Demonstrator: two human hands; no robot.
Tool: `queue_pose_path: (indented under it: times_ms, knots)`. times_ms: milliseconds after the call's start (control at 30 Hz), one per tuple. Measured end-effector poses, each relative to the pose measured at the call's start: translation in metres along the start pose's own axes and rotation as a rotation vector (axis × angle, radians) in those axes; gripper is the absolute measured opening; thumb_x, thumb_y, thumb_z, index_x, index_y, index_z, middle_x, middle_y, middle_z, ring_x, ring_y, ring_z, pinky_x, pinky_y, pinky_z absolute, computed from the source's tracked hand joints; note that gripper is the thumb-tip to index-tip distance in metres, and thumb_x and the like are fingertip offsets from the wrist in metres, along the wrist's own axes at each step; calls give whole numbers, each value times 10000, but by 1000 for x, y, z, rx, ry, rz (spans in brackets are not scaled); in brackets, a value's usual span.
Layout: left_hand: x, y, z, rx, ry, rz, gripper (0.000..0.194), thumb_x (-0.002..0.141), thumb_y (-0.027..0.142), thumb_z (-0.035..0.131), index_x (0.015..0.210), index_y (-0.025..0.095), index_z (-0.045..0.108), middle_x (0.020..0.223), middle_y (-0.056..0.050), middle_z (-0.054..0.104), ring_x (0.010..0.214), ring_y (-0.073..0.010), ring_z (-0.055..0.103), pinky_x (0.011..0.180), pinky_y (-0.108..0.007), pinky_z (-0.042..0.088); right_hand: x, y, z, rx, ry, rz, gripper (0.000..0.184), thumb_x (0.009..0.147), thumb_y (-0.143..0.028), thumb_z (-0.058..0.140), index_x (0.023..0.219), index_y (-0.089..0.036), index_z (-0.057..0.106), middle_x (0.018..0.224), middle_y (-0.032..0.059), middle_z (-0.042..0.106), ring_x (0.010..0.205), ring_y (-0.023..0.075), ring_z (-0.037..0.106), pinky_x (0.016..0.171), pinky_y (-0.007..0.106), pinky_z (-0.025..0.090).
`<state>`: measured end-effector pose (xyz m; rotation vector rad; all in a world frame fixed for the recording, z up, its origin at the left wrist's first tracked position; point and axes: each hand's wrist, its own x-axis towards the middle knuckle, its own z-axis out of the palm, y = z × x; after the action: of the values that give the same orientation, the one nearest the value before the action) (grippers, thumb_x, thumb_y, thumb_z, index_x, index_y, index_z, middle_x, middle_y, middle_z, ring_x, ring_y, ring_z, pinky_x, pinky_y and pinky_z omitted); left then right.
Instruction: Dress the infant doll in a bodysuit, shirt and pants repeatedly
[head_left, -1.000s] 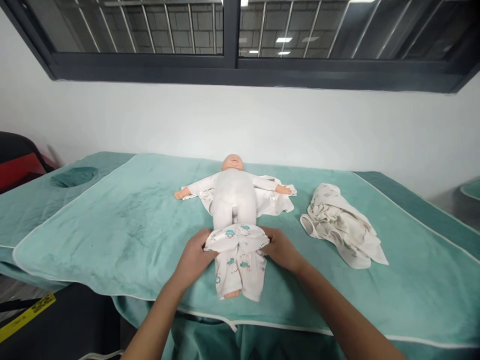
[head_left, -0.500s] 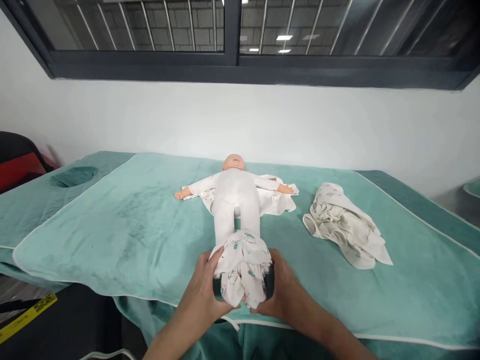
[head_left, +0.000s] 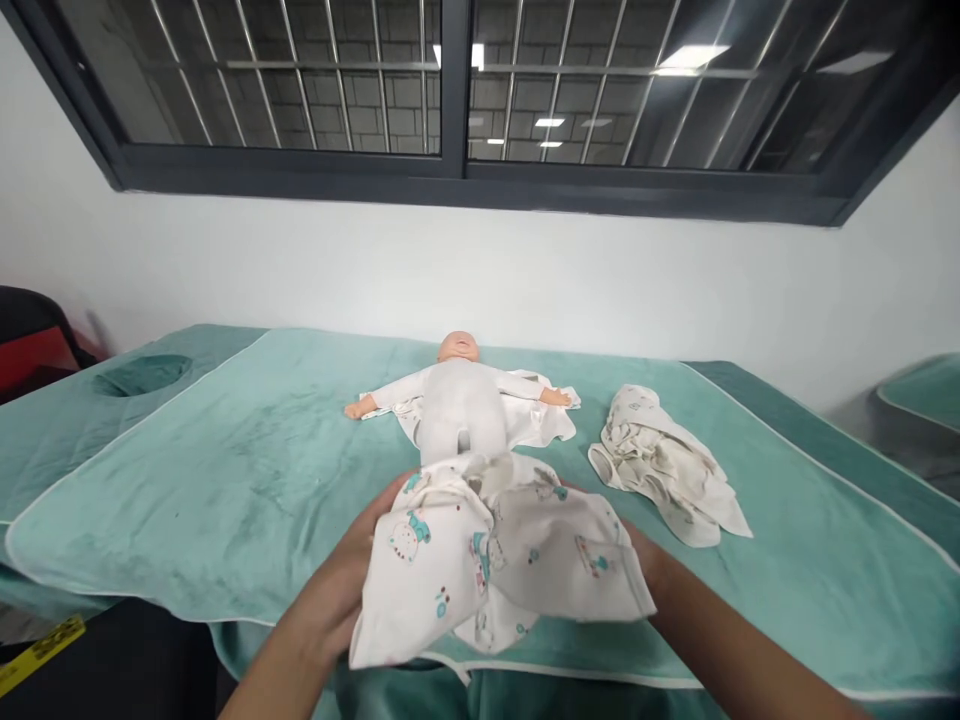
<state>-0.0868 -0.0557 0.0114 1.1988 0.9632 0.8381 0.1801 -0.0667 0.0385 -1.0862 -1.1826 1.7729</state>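
A baby doll with a white cloth body lies on its back, arms spread, head toward the wall. White baby trousers printed with small teal animals hang loosely in front of its lower legs, raised toward me. My left hand grips the trousers from the left side, its fingers mostly behind the cloth. On the opposite side my right hand holds them, largely covered by the fabric. The doll's feet are hidden behind the trousers. Under its arms and back lies a spread white printed garment.
To the right lies a crumpled cream cloth. Everything rests on a green padded bed with a round face hole at left. A white wall and a barred window are behind. A black chair stands at far left.
The trousers were around the doll's lower legs, then were bunched down at its feet by both hands. Now they hang loose, lifted closer to me. The view has tilted up slightly.
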Motion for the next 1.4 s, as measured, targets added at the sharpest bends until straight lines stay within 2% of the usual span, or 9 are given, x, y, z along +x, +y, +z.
queue_pose_path:
  times_ms: [100, 200, 300, 500, 667, 867, 1067, 1200, 1400]
  knots:
    - [7, 23, -24, -46, -201, 15, 938, 584, 372, 836, 1434, 328, 440, 1362, -90, 584, 1187, -378, 579, 977, -481, 481, 13, -24, -14, -125, -208, -40, 485, 532, -502, 829, 902, -214, 706, 890, 77, 700, 927, 279, 653, 840, 404, 510]
    - [4, 56, -49, 277, -444, 57, 1027, 411, 297, 914, 1366, 324, 537, 1455, -38, 499, 1347, -389, 419, 1092, -458, 369, 16, -58, -19, -336, -544, 0, 543, 440, -318, 898, 913, -152, 688, 916, 68, 695, 1039, 276, 634, 936, 393, 468]
    - [-2, 87, -57, 481, -608, -30, 963, 442, 279, 906, 1341, 331, 564, 1408, -17, 551, 1304, -368, 478, 1050, -417, 416, 12, -87, -4, -500, -734, 164, 595, 347, -216, 909, 891, -135, 683, 913, 42, 699, 1076, 294, 629, 938, 376, 474]
    - [-14, 101, -22, 841, -466, 55, 435, 768, 463, 698, 1183, 334, 677, 1117, 2, 708, 1020, -260, 649, 794, -278, 491, 11, -91, 32, -674, -959, 344, 572, 462, -313, 908, 958, -160, 668, 931, -7, 683, 940, 192, 635, 788, 222, 494]
    - [-17, 92, -15, 933, -293, 248, 141, 857, 375, 623, 933, 307, 720, 925, 30, 693, 898, -180, 616, 787, -254, 439, 14, -72, 36, -652, -713, -30, 308, 697, -342, 813, 819, -161, 597, 753, -58, 498, 663, 64, 448, 606, 185, 356]
    - [1, 68, -21, 374, 384, 577, 278, 854, 385, 638, 1100, 261, 603, 1104, -22, 641, 1040, -195, 597, 859, -282, 475, 30, -67, 61, -125, -448, -270, 196, 838, -289, 698, 898, -195, 537, 724, -51, 496, 611, 64, 462, 552, 184, 369]
    - [16, 20, -9, 232, 381, 413, 756, 845, 475, 611, 1477, 252, 262, 1519, -111, 371, 1323, -275, 453, 1033, -393, 434, 83, -69, 92, 52, -283, -492, 491, 752, -213, 722, 1192, -289, 518, 1267, 30, 538, 1127, 187, 533, 913, 315, 488]
    - [20, 10, -8, 168, 414, 195, 542, 783, 431, 689, 1241, 166, 572, 1171, -98, 669, 1105, -274, 614, 927, -356, 491, 128, -57, 91, -53, -192, -532, 443, 748, -184, 654, 1173, -273, 564, 1253, 30, 559, 1136, 197, 530, 893, 323, 491]
    - [50, 11, -32, -58, 827, 168, 351, 796, 398, 635, 1057, 164, 616, 830, -23, 675, 725, -184, 636, 695, -312, 532, 183, -45, 69, -551, 125, -651, 338, 739, -170, 570, 1065, -240, 618, 1224, 32, 578, 1038, 189, 553, 866, 336, 477]
